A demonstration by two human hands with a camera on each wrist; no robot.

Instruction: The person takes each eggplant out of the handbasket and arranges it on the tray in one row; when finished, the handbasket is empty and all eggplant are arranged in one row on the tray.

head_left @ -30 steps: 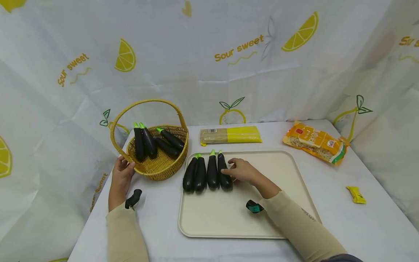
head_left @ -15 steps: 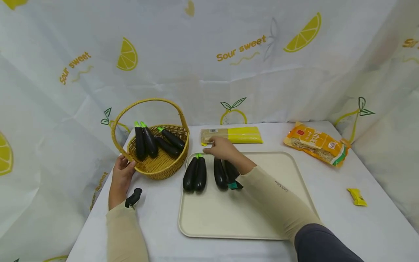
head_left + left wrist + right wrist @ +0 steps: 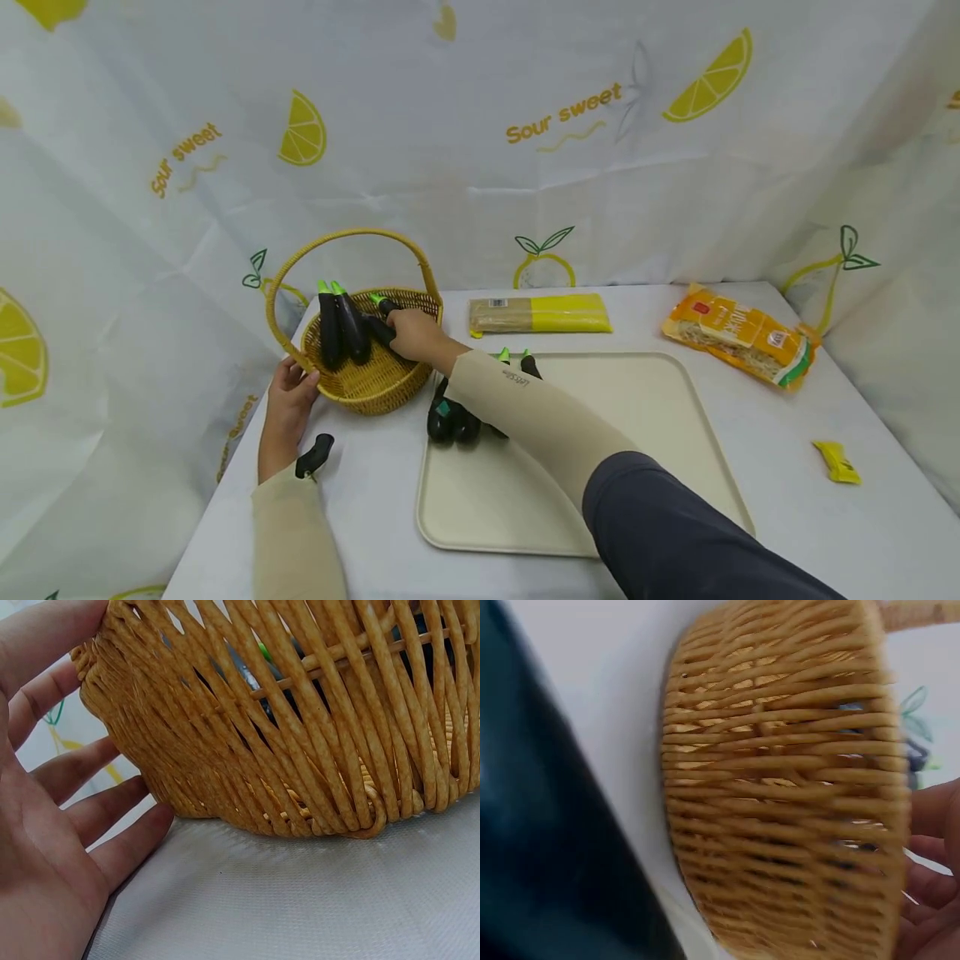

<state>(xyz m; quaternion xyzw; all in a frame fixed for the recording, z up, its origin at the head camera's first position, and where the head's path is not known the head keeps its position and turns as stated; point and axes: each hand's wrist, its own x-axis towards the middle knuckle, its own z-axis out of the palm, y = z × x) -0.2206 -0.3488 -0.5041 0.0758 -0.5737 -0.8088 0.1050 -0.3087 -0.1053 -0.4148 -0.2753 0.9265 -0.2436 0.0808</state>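
In the head view a wicker basket [image 3: 367,400] with a tall handle stands at the left, holding several dark eggplants [image 3: 350,329]. My left hand [image 3: 288,408] rests against its left side; in the left wrist view its spread, fairly straight fingers [image 3: 124,844] touch the weave. My right hand [image 3: 416,335] reaches over the basket's right rim to the eggplants there, covering part of them. Its fingertips are hidden, and I cannot tell if they grip one. Several more eggplants [image 3: 467,427] lie on the cream tray [image 3: 585,508], partly under the right sleeve.
A yellow and tan packet [image 3: 540,315] lies behind the tray. At the back right is an orange noodle bag [image 3: 738,333]. A small yellow wrapped piece [image 3: 836,462] sits on the table's right side. A lemon-print cloth [image 3: 450,183] hangs behind.
My right hand has moved left from beside the tray's eggplants, across them, and into the basket. The left hand has stayed at the basket's side. The head view has shifted slightly.
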